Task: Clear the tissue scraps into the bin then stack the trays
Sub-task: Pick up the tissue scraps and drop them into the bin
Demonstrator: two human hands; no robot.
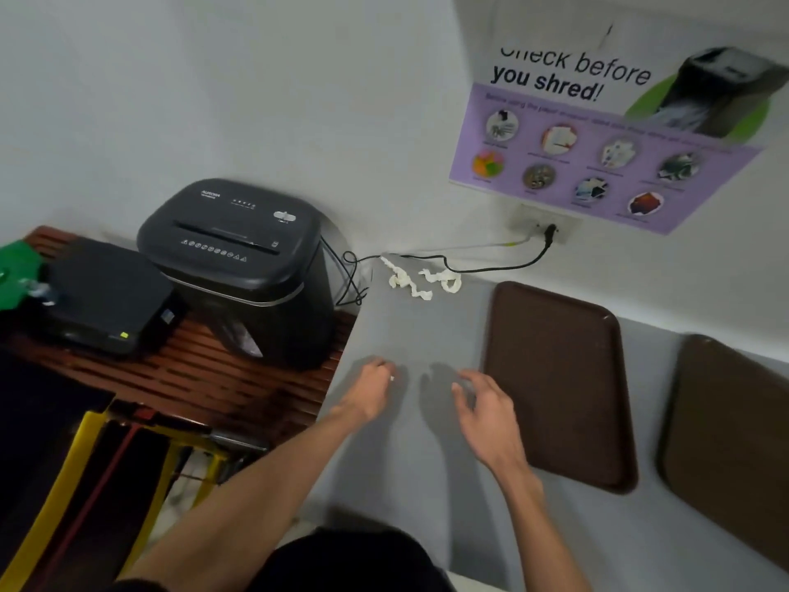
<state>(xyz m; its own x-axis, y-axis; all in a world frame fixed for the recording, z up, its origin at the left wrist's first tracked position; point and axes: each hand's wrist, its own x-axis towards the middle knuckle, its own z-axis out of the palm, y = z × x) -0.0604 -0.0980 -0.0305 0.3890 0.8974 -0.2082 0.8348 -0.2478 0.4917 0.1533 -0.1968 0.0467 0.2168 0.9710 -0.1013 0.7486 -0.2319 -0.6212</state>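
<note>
Head view: my left hand point(371, 388) pinches tiny white scrap point(392, 379) (barely visible) over grey counter point(401, 331). My right hand point(486, 414) just right, fingers loosely spread, empty. Tissue scraps point(420, 282) far, by wall. Brown tray point(555, 369) right, second tray point(734, 442) further right. Shredder point(239, 258) far left.

Head view, single, wide-angle.
Looks forward and down from above the table point(405, 326) toward the wall point(256, 100); left hand point(372, 387) and right hand point(486, 414) near, at lower centre.

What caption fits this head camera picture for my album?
Left hand and right hand over a grey table; twisted white tissue scraps lie near the wall, two brown plastic trays unstacked.
</note>
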